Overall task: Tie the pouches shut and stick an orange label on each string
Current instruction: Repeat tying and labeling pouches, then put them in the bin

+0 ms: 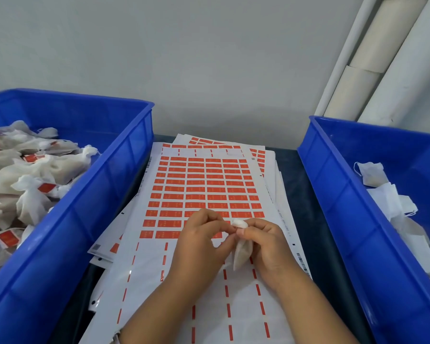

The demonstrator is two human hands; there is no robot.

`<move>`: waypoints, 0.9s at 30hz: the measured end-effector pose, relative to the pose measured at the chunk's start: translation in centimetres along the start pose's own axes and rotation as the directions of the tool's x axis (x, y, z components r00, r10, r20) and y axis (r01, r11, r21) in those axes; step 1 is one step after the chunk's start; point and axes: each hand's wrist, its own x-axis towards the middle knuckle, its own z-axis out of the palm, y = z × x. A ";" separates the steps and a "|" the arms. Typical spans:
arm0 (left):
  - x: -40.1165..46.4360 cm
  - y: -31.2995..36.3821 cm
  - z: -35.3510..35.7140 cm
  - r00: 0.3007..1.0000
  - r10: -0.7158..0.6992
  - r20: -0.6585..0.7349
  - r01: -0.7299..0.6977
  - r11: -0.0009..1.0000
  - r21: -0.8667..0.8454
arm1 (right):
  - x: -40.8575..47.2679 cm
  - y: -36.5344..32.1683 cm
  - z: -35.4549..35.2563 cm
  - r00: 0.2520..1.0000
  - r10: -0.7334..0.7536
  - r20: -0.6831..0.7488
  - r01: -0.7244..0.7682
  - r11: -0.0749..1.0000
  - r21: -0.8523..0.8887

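Progress: the left bin (124,155) holds a heap of pouches with gathered necks, several showing orange labels; these appear finished. The right bin (333,184) holds flat white pouches with loose strings and no labels visible, so a fair number seem left to do. The label sheet (199,187) lies on the bench (298,175) between the bins, on top of other sheets. Its near rows are stripped to orange dashes; many rows farther back remain full.

Item in hand: one pouch (242,254) is held above the near part of the sheet, between the two hands. Its body hangs down and its neck is bunched at the top. No label is seen on it. Judged step: closing the neck, with labelling to follow.

Hands: the right hand (266,244) grips the pouch, fingers curled round its body and thumb near the neck. The left hand (199,242) is curled with fingertips pinched together at the neck. The string itself is too fine to make out, so whether a knot is formed cannot be told. Both forearms reach in from the near edge, converging over the sheet.
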 end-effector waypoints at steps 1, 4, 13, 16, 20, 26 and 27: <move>0.0 0.0 0.0 1.000 -0.003 0.020 0.003 1.000 -0.003 | 0.0 -0.1 0.0 1.000 -0.002 0.009 0.002 1.000 -0.002; -0.2 0.2 0.1 0.997 -0.038 0.075 0.039 0.999 -0.019 | -0.2 -0.2 0.1 0.999 -0.019 0.035 0.020 0.999 -0.027; 0.4 -0.3 0.0 0.992 -0.120 0.050 0.118 0.992 0.037 | 0.1 -0.1 0.0 1.000 -0.025 0.007 0.025 0.999 -0.042; 0.9 -0.6 -0.2 0.987 -0.156 0.037 0.154 0.986 0.063 | 0.2 0.0 0.0 0.999 -0.032 0.010 0.033 0.996 -0.081; 1.5 -0.9 -0.4 0.976 -0.218 -0.014 0.218 0.971 0.094 | 0.4 0.1 -0.1 0.997 -0.065 0.032 0.071 0.967 -0.244; 1.9 -1.4 -1.4 0.940 -0.291 -0.180 0.305 0.951 0.056 | 0.2 -0.3 -0.3 0.968 0.000 0.250 0.096 0.922 -0.374; 2.0 -1.4 -1.5 0.935 -0.296 -0.196 0.310 0.949 0.049 | 0.1 -0.4 -0.3 0.960 0.013 0.278 0.100 0.916 -0.388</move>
